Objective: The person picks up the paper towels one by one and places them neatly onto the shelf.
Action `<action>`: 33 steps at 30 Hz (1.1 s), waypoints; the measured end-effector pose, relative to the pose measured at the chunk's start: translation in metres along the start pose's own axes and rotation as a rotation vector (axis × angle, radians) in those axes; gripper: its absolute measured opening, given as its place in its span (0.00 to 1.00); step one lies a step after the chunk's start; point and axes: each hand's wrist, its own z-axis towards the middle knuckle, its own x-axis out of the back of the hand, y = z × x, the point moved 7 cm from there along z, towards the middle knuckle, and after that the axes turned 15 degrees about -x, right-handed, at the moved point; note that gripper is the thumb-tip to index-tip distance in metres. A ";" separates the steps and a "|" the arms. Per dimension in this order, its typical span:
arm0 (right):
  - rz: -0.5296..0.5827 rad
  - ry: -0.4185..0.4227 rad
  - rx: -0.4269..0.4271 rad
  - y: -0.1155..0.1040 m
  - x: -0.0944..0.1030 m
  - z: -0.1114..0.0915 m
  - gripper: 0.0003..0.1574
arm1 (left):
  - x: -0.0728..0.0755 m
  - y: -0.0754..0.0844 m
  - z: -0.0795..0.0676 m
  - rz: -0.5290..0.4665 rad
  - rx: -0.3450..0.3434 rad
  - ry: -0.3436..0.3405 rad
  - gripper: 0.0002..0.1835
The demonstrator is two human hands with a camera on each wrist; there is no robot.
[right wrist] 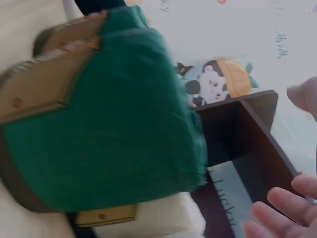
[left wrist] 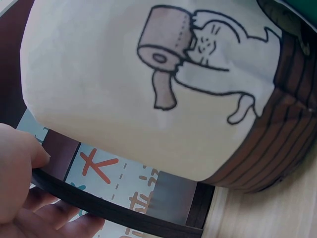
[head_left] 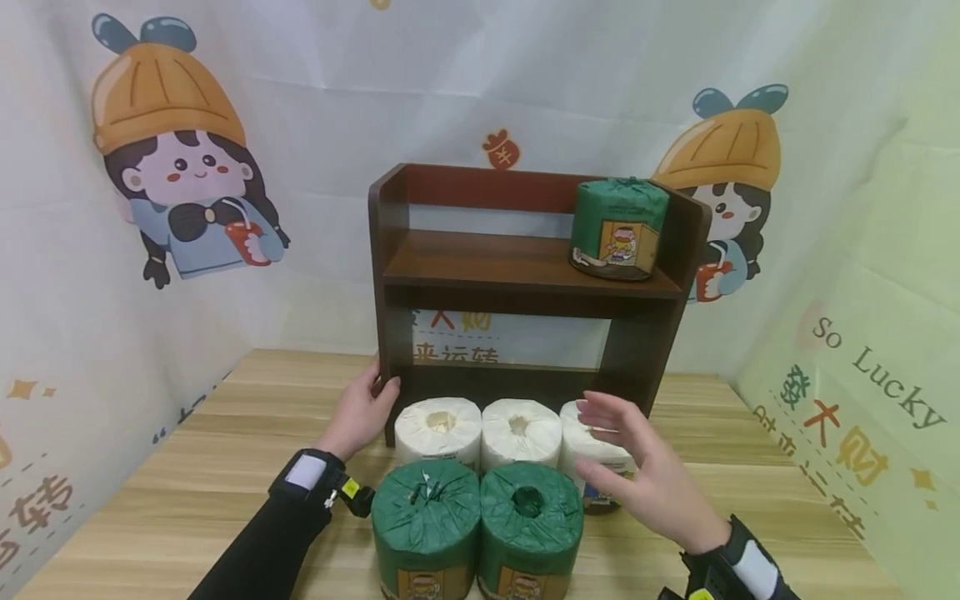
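My left hand holds the front edge of the left side panel of a dark brown two-tier shelf. In the left wrist view the thumb lies on one side of the panel edge and the fingers on the other. My right hand hangs in the air with fingers spread, overlapping the right white toilet roll in the head view. Two more white rolls, left and middle, stand beside it. Nearer stand two green-wrapped toilet rolls, left and right.
Another green-wrapped roll stands on the upper tier at the right end. The shelf stands at the back of a wood-grain table. A printed cloth hangs behind and at both sides.
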 end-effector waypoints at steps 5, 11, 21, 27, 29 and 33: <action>0.057 -0.158 -0.001 0.011 -0.022 -0.013 0.50 | -0.001 0.001 0.001 0.000 -0.004 0.001 0.29; 0.114 -0.275 -0.026 0.023 -0.043 -0.026 0.58 | -0.002 0.001 0.000 0.009 -0.001 -0.007 0.30; 0.142 -0.314 -0.183 0.048 -0.061 -0.033 0.63 | -0.001 0.002 0.000 0.004 0.024 -0.015 0.30; 0.191 -0.367 -0.262 0.055 -0.073 -0.036 0.68 | -0.001 -0.001 0.001 0.017 0.026 -0.007 0.29; 0.222 -0.382 -0.259 0.055 -0.076 -0.037 0.70 | -0.001 -0.003 0.001 0.027 0.030 -0.013 0.30; 0.281 -0.398 -0.209 0.054 -0.082 -0.039 0.73 | -0.003 -0.004 0.001 0.028 0.034 -0.022 0.30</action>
